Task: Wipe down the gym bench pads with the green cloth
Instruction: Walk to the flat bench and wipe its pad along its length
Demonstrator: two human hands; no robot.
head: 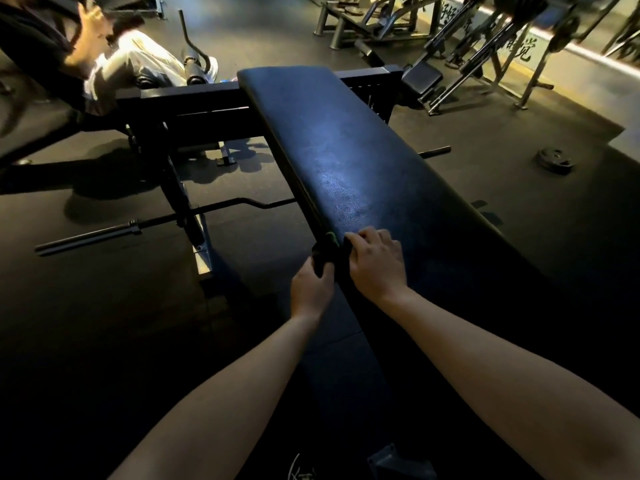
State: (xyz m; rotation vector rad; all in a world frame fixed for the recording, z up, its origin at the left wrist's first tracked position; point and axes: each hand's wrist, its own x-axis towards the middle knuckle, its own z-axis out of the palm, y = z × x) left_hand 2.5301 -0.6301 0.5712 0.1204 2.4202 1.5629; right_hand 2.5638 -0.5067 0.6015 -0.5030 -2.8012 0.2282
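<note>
A long dark padded bench pad runs from the upper middle down toward me. The green cloth, dark in the dim light, lies bunched against the pad's left side edge. My left hand grips the cloth from below, at the pad's left edge. My right hand rests on top of the pad beside it, its fingers curled over the left edge just right of the cloth. A second, darker pad section continues toward me between my forearms.
A curl bar lies on the floor under the bench to the left. Another person sits on a machine at the upper left. A weight plate lies on the floor at right; racks stand behind.
</note>
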